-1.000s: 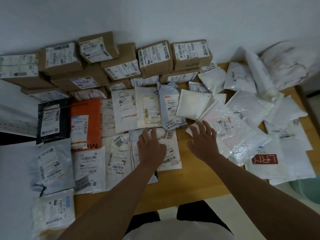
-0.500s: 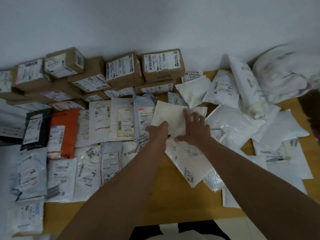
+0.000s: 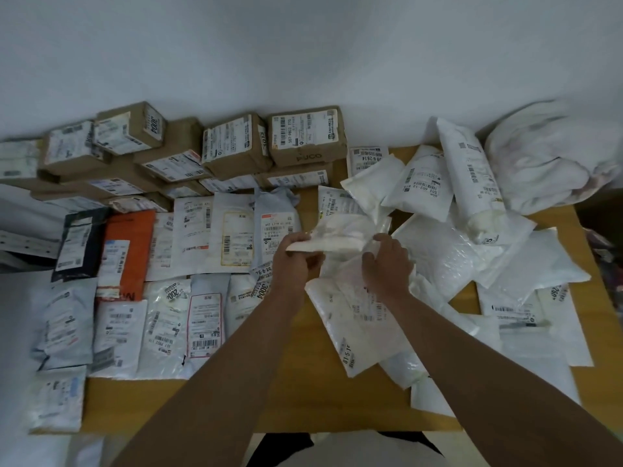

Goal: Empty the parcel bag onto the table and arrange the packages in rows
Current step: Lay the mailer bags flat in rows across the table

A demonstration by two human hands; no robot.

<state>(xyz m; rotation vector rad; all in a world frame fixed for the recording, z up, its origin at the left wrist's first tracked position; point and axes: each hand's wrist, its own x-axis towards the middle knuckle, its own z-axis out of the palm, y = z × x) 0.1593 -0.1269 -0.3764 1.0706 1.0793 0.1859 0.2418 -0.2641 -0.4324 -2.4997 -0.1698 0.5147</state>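
We grip a white padded mailer [image 3: 340, 235] between both hands, our left hand [image 3: 296, 256] pinching its left edge and our right hand [image 3: 387, 264] curled on its right, above the table [image 3: 303, 399] beneath our wrists.

bare desk [image 3: 286, 396] shows along the near edge between both forearms, open to a hand from the front; left side closed off by flat mailers in rows [image 3: 175, 318], edges touching; stacked cardboard boxes [image 3: 236, 146] block the far left against the wall; right half covered by a loose heap of white packages [image 3: 448, 251], overlapping; crumpled white bag [image 3: 546, 163] fills the far right corner; small bare patch of desk near the right edge.
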